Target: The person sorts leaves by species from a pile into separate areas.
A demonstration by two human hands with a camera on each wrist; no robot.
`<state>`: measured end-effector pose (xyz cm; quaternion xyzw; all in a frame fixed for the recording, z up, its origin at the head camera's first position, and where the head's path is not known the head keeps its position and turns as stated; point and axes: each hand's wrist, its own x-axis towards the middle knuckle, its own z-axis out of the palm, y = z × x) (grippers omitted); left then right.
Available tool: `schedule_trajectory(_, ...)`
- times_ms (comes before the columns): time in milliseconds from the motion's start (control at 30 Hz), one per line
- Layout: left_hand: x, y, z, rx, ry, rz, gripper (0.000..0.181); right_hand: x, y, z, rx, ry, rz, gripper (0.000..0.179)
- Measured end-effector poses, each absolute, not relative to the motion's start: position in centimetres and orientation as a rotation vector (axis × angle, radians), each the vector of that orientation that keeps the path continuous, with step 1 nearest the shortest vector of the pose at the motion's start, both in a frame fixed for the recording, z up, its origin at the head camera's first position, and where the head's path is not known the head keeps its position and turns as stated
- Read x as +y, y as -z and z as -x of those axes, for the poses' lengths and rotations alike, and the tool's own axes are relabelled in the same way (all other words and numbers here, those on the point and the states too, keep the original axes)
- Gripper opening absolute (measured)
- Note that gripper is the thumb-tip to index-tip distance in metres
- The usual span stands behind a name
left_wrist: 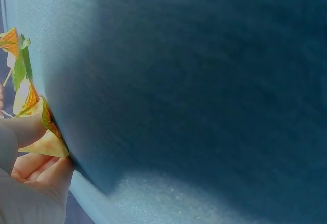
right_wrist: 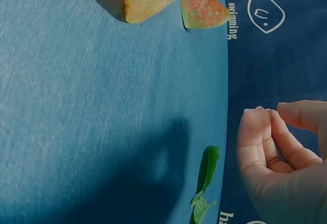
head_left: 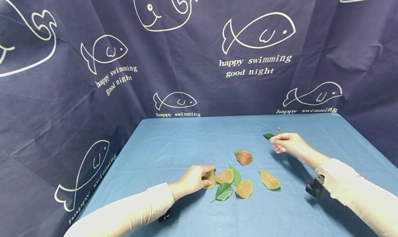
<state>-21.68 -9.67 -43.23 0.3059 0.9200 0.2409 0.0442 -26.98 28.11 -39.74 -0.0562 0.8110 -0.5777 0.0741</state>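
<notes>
My left hand (head_left: 192,180) holds a yellowish-brown leaf (head_left: 210,178) between thumb and fingers, low over the blue cloth. The left wrist view shows this leaf (left_wrist: 47,145) folded a little, with the thumb on one side and fingers on the other. My right hand (head_left: 289,143) hovers above the cloth at the back right, beside a dark green leaf (head_left: 268,135). In the right wrist view its fingers are loosely bent, the thumb stands slightly apart from them, and nothing is between them. A green leaf (right_wrist: 208,168) lies below that hand.
Beside the left hand lie a yellow-brown leaf (head_left: 225,176), a green leaf (head_left: 236,177), a veined green leaf (head_left: 224,192) and another yellowish leaf (head_left: 244,188). A reddish leaf (head_left: 244,157) and a long orange-yellow leaf (head_left: 269,180) lie between the hands. Dark printed curtains (head_left: 199,67) hang behind.
</notes>
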Motion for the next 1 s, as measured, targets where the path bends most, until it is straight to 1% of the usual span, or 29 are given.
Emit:
schedule_trajectory(200, -9.7, 43.3, 21.8, 2.819, -0.730, -0.936, 0.051, 27.6, 39.8, 26.9, 2.416, 1.760, 0.177, 0.036)
schedule_trajectory(633, -9.7, 43.7, 21.9, 2.815, -0.732, -0.938, 0.051, 26.6, 39.9, 27.1, 2.398, 1.730, 0.199, 0.043)
schedule_trajectory(1000, -9.7, 43.8, 21.9, 2.824, -0.729, -0.951, 0.051, 25.8, 40.5, 27.1, 2.327, 1.771, 0.234, 0.040)
